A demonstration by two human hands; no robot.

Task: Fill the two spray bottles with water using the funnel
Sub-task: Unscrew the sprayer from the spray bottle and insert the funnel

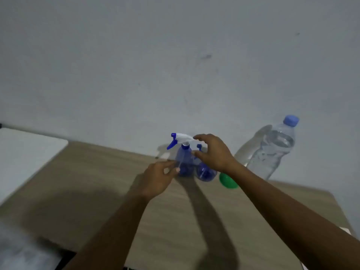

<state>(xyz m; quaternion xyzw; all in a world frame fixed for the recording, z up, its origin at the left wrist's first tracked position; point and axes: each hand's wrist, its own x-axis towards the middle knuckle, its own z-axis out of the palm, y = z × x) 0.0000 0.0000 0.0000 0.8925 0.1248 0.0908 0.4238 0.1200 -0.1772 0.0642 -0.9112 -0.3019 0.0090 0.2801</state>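
a person's left hand (pixel 157 182) grips the low body of a translucent blue plastic spray bottle (pixel 184 160). the right hand (pixel 214 152) curls round its white trigger head (pixel 181 137). the step looks like unscrewing: steady the base, turn only the head, lift it straight. just beside stands a second blue spray bottle (pixel 206 172), then a green plastic funnel (pixel 228 181) and a clear capped water bottle (pixel 272 151). all sit on a pale wood table (pixel 97 182) against a grey wall (pixel 175 55).
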